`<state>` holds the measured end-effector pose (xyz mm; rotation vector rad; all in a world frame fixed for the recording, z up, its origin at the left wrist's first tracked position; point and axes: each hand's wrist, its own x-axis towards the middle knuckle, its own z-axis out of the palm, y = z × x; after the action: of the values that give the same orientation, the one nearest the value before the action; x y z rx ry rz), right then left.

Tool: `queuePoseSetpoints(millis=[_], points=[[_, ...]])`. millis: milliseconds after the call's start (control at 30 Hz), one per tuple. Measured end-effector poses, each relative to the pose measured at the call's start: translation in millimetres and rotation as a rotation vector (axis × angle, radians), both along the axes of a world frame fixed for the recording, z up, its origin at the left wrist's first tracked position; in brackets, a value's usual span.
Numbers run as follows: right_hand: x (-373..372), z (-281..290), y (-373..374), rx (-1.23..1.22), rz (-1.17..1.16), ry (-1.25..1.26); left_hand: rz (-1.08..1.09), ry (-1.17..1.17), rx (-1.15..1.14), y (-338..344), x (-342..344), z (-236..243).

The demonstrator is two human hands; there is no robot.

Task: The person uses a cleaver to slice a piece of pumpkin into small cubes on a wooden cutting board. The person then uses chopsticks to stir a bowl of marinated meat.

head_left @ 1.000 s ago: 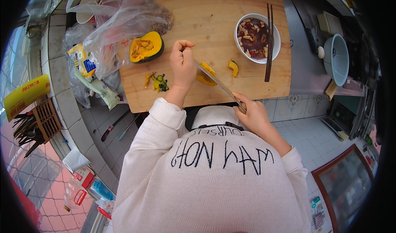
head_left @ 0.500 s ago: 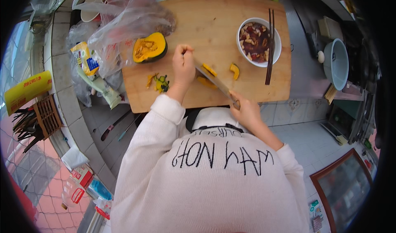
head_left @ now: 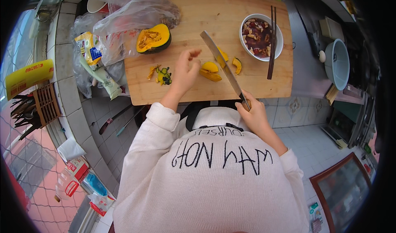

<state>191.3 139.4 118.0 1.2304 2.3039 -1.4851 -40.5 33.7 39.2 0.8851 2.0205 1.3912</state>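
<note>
My right hand (head_left: 253,111) is wrapped round the handle of a kitchen knife (head_left: 226,68), whose long blade slants up and left over the wooden cutting board (head_left: 198,14). Left of the blade, my left hand (head_left: 186,71) has its fingers apart, holding nothing, close beside a cut pumpkin piece (head_left: 210,75). A yellow-orange slice (head_left: 210,66) lies against that piece, and another slice (head_left: 223,54) is partly hidden by the blade. Right of the knife lies a curved pumpkin slice (head_left: 237,66). Half a green-skinned pumpkin (head_left: 153,39), seeds showing, and a pile of peel scraps (head_left: 163,76) are farther left.
A white bowl (head_left: 281,41) of dark liquid and chopped pieces stands at the board's right, with dark chopsticks (head_left: 272,43) across it. Clear plastic bags (head_left: 123,22) crowd the left. A pale blue basin (head_left: 337,63) and an egg (head_left: 322,56) are far right.
My left hand has opened and come away from the blade's tip, moving slightly down. The knife has swung more upright and shifted right, uncovering the cut pieces.
</note>
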Motion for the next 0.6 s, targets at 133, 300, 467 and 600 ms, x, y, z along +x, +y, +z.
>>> queuePoseSetpoints(millis=[133, 300, 467, 600], points=[[2, 8, -1, -0.002, 0.008, 0.003, -0.249, 0.243, -0.250, -17, 9, 4], [0, 17, -3, -0.017, 0.098, -0.045, -0.254, 0.318, -0.290, -29, 19, -12], [5, 16, -5, -0.020, 0.136, -0.065, -0.272, 0.357, -0.285, -28, 17, -4], [6, 15, -7, 0.061, 0.188, -0.087, -0.256, 0.380, -0.299, -32, 25, -7]])
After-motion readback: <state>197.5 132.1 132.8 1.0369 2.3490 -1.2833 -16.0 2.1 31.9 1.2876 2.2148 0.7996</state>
